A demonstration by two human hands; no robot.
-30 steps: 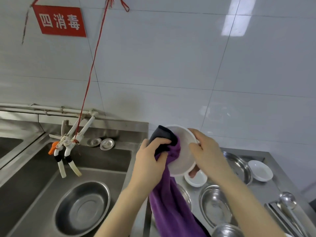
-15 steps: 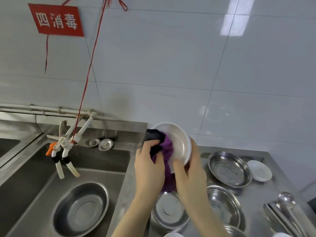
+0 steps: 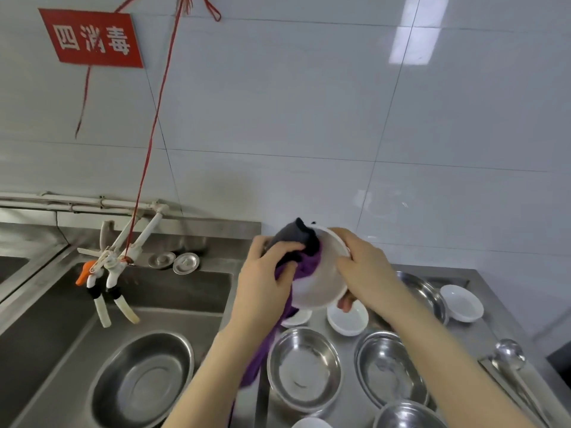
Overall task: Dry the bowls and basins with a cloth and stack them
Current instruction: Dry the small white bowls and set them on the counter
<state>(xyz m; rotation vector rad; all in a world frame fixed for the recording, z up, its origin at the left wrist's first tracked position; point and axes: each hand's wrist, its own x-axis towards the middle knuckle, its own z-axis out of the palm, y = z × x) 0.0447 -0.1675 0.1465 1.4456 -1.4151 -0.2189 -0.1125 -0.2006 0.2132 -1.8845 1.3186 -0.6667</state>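
Since the earlier frame, the right hand (image 3: 367, 270) had shifted from beneath the white bowl (image 3: 321, 287) to its right rim, fingers curled round it. The left hand (image 3: 265, 282) clutched the purple cloth (image 3: 307, 265) against the bowl, held tilted at frame centre.

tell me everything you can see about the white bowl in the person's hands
The white bowl is round, plain and smooth, glossy like ceramic or melamine. It is held in the air above the steel counter, tilted on edge with its opening toward the person. The right hand grips its right rim, fingers wrapped behind. The left hand presses a purple and dark grey cloth into its inside, the cloth's tail hanging below.
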